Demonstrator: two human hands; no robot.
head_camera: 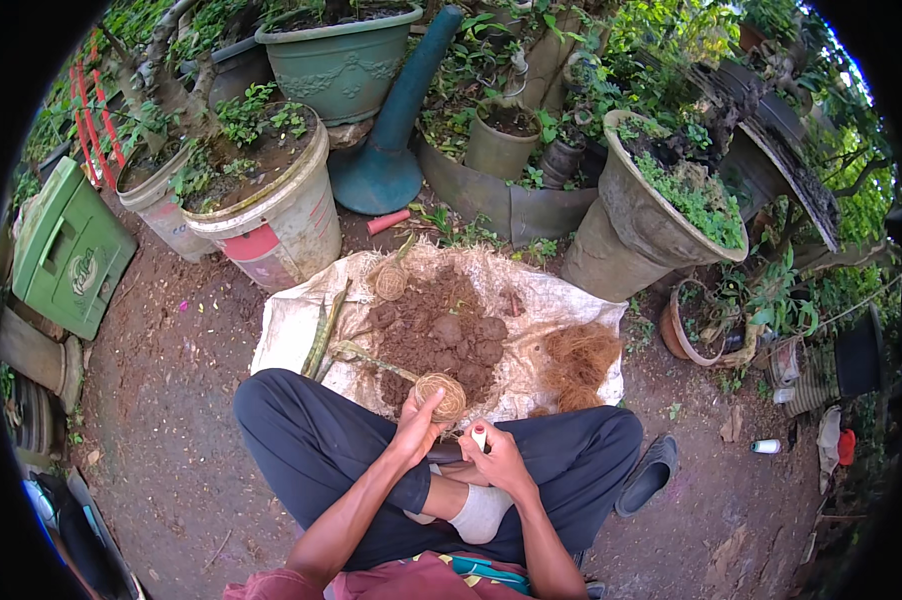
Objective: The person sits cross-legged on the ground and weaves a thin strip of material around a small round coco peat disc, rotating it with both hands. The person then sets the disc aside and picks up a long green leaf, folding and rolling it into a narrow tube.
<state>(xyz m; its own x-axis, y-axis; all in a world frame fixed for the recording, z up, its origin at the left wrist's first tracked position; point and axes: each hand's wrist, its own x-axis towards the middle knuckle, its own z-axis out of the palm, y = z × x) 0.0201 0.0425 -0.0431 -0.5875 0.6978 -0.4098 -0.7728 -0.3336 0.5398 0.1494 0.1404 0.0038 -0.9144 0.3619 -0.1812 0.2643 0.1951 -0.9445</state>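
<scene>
My left hand point(415, 431) grips a round ball wrapped in fibre and thread point(442, 395), with a mottled, snake-plant-like leaf point(368, 358) sticking out toward the left. In my right hand point(502, 456) is a white thread spool with a red end point(479, 437), close beside the ball. Both hands are above my crossed legs. Before me a woven sack point(290, 319) carries a heap of dark soil point(413, 330) with several rounded soil lumps point(488, 351). A second wrapped ball point(390, 283) lies at the heap's far left. Loose mottled leaves point(322, 334) rest on the sack's left side.
Brown coconut fibre point(582, 360) lies on the sack's right. Large planters, including a white bucket point(286, 217) and a tilted grey pot point(616, 232), stand beyond. A green crate point(68, 255) is at left. At right are a dark slipper point(647, 474) and another white spool point(766, 447).
</scene>
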